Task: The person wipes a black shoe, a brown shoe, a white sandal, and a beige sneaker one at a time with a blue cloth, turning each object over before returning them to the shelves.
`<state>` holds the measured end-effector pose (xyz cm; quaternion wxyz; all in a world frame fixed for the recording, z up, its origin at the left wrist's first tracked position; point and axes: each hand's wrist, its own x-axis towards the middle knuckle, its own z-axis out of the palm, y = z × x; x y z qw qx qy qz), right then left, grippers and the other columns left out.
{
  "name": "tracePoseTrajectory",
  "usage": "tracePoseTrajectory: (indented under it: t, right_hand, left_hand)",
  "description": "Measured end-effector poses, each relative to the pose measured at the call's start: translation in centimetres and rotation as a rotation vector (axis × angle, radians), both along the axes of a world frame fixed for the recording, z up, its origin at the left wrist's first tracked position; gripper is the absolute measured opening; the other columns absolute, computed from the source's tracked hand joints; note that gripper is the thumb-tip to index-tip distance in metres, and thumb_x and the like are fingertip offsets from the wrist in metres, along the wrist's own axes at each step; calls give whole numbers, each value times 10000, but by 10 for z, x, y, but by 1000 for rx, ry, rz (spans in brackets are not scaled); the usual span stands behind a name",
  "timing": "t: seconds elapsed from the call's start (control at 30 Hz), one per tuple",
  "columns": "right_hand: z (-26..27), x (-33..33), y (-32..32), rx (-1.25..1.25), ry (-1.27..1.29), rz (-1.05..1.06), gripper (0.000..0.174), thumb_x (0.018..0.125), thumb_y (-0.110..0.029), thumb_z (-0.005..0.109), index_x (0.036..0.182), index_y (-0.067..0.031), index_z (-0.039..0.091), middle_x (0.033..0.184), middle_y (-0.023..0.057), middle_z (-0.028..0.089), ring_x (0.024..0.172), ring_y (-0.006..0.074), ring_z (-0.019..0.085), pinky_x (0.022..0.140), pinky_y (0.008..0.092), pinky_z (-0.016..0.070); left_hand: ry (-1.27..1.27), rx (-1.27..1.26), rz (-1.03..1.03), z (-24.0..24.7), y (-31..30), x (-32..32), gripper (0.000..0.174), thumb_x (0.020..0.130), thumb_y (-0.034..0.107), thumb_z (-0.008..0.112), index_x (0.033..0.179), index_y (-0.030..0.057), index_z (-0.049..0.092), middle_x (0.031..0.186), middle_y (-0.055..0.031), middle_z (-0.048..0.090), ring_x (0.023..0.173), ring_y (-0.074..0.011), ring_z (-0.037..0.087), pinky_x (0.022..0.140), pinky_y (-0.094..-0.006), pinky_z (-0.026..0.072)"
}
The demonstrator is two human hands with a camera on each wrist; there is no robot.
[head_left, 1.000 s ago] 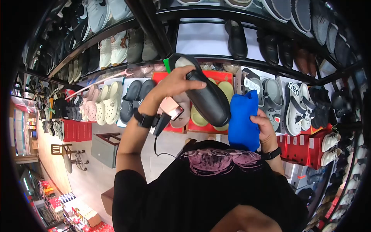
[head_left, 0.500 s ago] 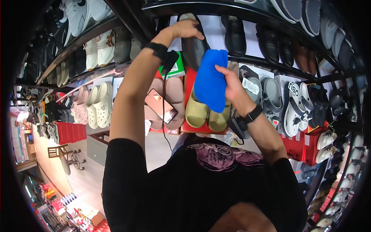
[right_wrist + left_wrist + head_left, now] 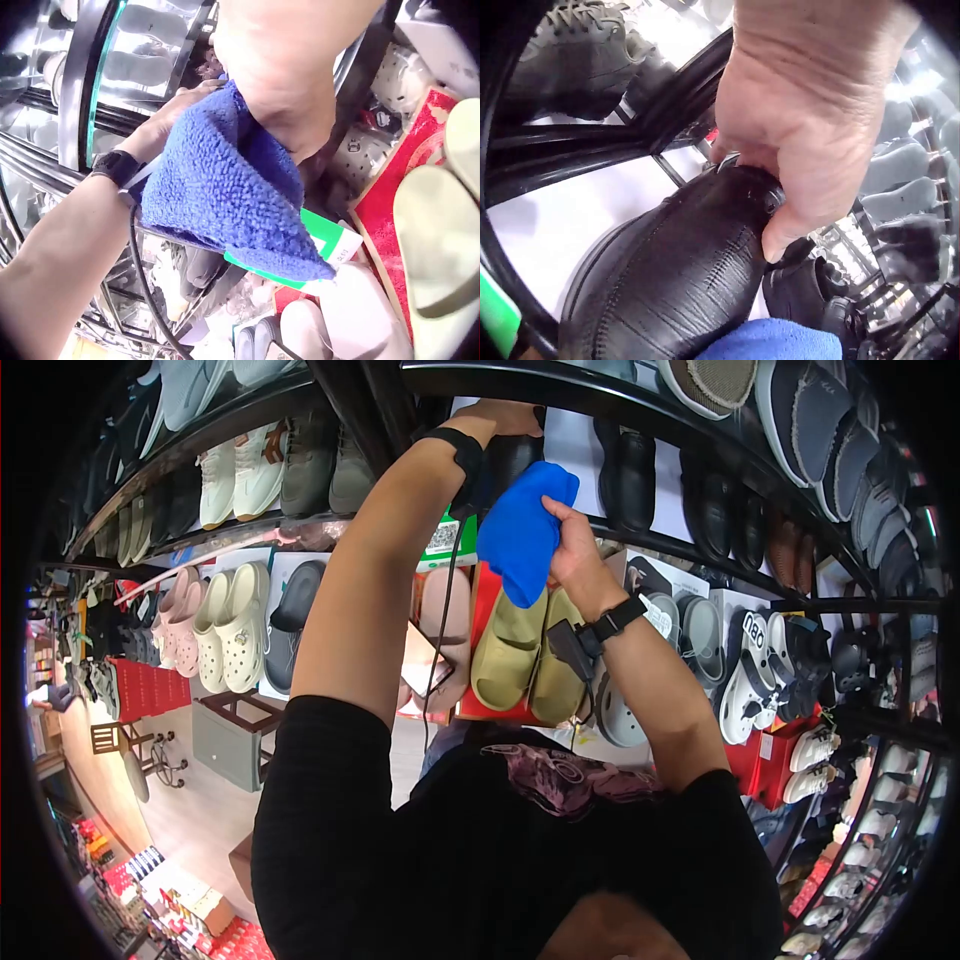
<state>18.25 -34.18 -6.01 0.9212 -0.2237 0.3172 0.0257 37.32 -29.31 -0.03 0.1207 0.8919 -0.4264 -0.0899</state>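
My left hand (image 3: 505, 420) reaches to the shelf and grips a black leather shoe (image 3: 675, 270) at its opening. In the left wrist view the thumb lies along the shoe's side, while the other fingers are mostly hidden at the opening. The shoe's creased upper faces the camera, over the white shelf surface (image 3: 622, 195). A blue towelling cloth (image 3: 525, 535) hangs folded from my right hand (image 3: 578, 550), which pinches it with the thumb on top. In the head view the cloth overlaps the toe end of the shoe.
Another black shoe (image 3: 628, 475) stands to the right on the same shelf. Below are olive slides (image 3: 508, 660), pink slides (image 3: 447, 610) and a phone (image 3: 425, 665). A green card (image 3: 440, 538) sits under the black shelf edge. A cable (image 3: 450, 600) hangs from my left wrist.
The black shoe has moved up and away from my body onto the shelf, with my left hand holding it. My right hand has carried the blue cloth up and left after it.
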Motion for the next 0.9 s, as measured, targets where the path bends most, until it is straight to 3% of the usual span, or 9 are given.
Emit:
tracePoseTrajectory:
  t: [0.2,0.3,0.4,0.5,0.6,0.63,0.7,0.8,0.9]
  right_hand:
    - [-10,-2,-5,62,-56,-18,338,835,-163,558,1128,-5,500,1116,164,552,1013,311,540,922,449,414]
    - [-10,-23,-18,-7,-104,32,318,832,-158,578,1105,-5,520,1057,154,585,959,290,569,900,423,437]
    - [-9,-54,-47,-44,-91,-22,323,826,-161,588,1105,-12,522,1056,145,588,966,285,569,904,425,435]
    - [-3,-85,-73,-54,-99,-172,277,821,-150,594,1068,-32,549,1020,115,603,923,264,587,871,399,458]
    - [-13,-103,-103,-98,-134,-241,267,827,-170,587,1056,-36,557,1007,103,609,918,258,586,865,401,460]
    - [-18,-104,-113,-99,-142,-223,255,831,-175,580,1044,-37,560,1001,103,612,910,256,587,862,399,462]
    - [-23,-102,-130,-55,-145,-171,280,844,-207,563,1056,-24,553,1039,114,602,952,276,572,893,415,441]
    - [-36,-97,-158,24,-229,-19,390,859,-235,546,1167,-2,495,1180,151,542,1104,324,494,993,479,337]
    - [-16,-96,-156,-38,-174,-64,384,868,-229,535,1179,-7,489,1190,150,535,1108,316,494,990,470,342]
  left_hand:
    - [29,66,-46,-11,-9,1,665,728,441,584,1275,87,450,1328,-184,397,1233,-330,369,1028,-380,275]
    - [-232,-236,-45,-29,-14,-5,592,709,353,626,1209,62,501,1239,-192,481,1165,-344,428,1008,-389,300]
    - [-263,-311,16,-38,-40,-12,555,773,415,577,1227,108,496,1263,-174,471,1179,-347,417,1003,-387,311]
    - [35,-408,-57,-25,-68,-36,549,807,473,518,1231,124,498,1295,-151,449,1213,-344,387,1016,-395,291]
    - [49,-253,-76,-38,-112,-49,619,807,552,449,1269,141,469,1329,-136,414,1247,-298,363,1026,-376,281]
    - [88,-149,-93,-29,-118,-57,600,803,571,433,1204,138,537,1259,-146,488,1192,-305,432,991,-400,325]
    - [-68,-361,-137,-52,-145,-59,489,722,478,571,958,59,656,1030,-143,621,1024,-326,556,886,-422,410]
    - [-255,-501,127,-73,-167,-78,442,676,371,631,1008,80,635,1076,-116,605,1101,-265,500,980,-474,278]
    - [-239,-340,72,-52,-159,-83,445,673,359,632,1033,98,624,1103,-92,594,1120,-258,471,999,-495,214]
